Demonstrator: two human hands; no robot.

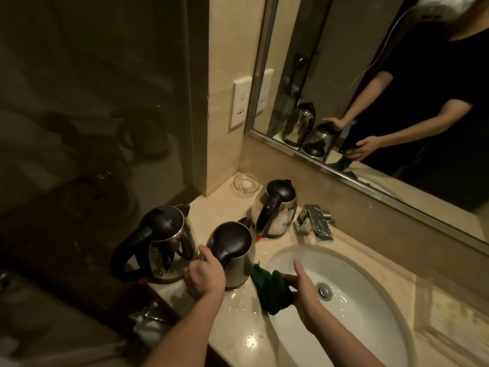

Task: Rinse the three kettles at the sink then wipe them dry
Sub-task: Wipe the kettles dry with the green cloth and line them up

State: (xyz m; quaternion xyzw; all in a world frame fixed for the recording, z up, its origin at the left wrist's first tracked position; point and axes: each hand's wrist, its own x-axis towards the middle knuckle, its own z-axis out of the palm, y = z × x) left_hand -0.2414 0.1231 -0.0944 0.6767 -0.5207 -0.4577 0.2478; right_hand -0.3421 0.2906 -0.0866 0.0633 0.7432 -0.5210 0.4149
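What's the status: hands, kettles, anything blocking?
Left hand grips front kettle by handle. Right hand holds green cloth beside it. Left kettle, back kettle on counter; nothing blocking.

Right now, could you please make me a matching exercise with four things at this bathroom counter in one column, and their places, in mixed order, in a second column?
Things
1. green cloth
2. glass dish
3. tap
4. middle kettle

Places
A. in the back left corner of the counter
B. the left hand grips its handle
C. behind the basin, next to the far kettle
D. held in the right hand, over the basin's left rim

Pairs: 1-D, 2-A, 3-C, 4-B
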